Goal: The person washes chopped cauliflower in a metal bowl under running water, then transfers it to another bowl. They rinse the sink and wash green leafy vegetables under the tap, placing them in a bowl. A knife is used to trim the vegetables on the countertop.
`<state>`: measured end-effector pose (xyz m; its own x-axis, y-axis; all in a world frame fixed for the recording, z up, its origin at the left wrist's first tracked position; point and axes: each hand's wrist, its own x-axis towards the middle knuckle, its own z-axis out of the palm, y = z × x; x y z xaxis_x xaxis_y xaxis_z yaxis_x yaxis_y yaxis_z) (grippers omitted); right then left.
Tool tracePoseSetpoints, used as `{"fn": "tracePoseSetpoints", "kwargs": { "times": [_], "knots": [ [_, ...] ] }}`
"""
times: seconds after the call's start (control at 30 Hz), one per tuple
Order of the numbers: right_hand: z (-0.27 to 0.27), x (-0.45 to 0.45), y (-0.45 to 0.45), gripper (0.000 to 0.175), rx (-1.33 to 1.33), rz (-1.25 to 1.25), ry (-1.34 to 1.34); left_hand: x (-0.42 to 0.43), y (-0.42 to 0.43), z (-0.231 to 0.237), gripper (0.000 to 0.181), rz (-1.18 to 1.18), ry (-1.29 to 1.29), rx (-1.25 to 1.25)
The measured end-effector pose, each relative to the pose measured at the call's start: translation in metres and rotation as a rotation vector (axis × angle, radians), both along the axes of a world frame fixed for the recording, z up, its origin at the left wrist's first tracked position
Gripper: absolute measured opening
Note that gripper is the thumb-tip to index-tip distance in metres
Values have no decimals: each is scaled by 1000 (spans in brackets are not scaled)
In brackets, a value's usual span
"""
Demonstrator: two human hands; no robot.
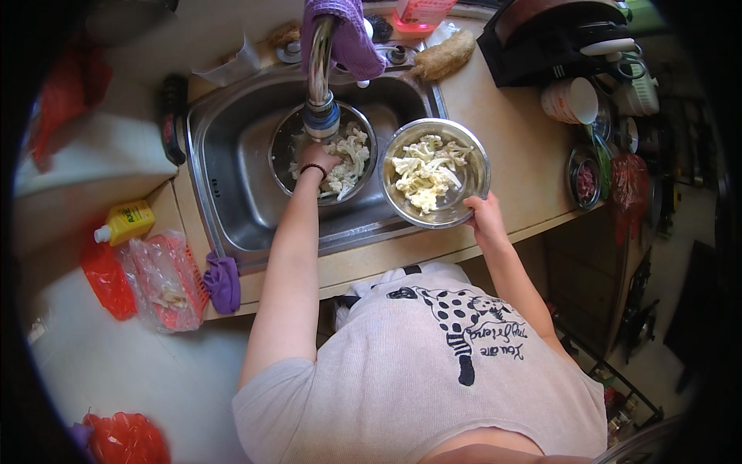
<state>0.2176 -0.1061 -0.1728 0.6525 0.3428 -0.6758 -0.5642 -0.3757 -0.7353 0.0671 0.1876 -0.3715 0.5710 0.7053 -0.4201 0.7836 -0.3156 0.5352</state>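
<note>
My left hand reaches into a steel bowl that stands in the sink beneath the faucet. Cauliflower florets lie in that bowl against my fingers. The faucet head partly hides this hand, so whether it grips a floret is unclear. With my right hand I hold a second steel bowl by its rim, thumb on the inner side. It is over the sink's right edge and contains more cauliflower pieces.
The sink is set in a beige counter. A purple cloth drapes over the faucet. Right stand stacked paper cups and a bowl of meat. Left are a yellow bottle and a bagged red basket.
</note>
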Motion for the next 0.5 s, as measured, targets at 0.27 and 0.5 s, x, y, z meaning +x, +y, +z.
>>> {"fn": "tracePoseSetpoints", "kwargs": {
  "times": [0.27, 0.5],
  "knots": [
    [-4, -5, 9, 36, 34, 45, -61, -27, 15, 47, 55, 216, -233, 37],
    [-17, -12, 28, 37, 102, 78, -124, -36, -8, 147, 45, 81, -441, 310]
  ]
}}
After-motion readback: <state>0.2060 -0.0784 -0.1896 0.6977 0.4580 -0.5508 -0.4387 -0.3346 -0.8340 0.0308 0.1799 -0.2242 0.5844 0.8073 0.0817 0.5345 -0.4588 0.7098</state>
